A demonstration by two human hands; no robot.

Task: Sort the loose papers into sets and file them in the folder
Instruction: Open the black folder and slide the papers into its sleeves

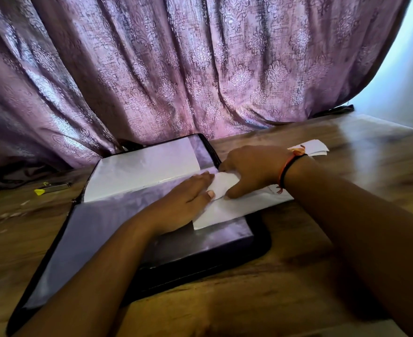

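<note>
A black zip folder (224, 261) lies open on the wooden table, its glossy plastic sleeves (98, 222) showing. A white sheet sits in the far sleeve (142, 171). A white paper (234, 207) lies across the folder's right part and sticks out over its right edge. My left hand (183, 203) lies flat on the sleeve with straight fingers touching the paper's left end. My right hand (251, 171) grips the paper's upper corner, with the thumb curled under a lifted fold. Black and orange threads circle the right wrist.
More white papers (317, 148) lie on the table behind my right wrist. A small tool with a yellow tip (52, 188) lies at the left. A purple patterned curtain (176, 69) hangs just behind the folder. The wooden table (346, 132) runs on to the right.
</note>
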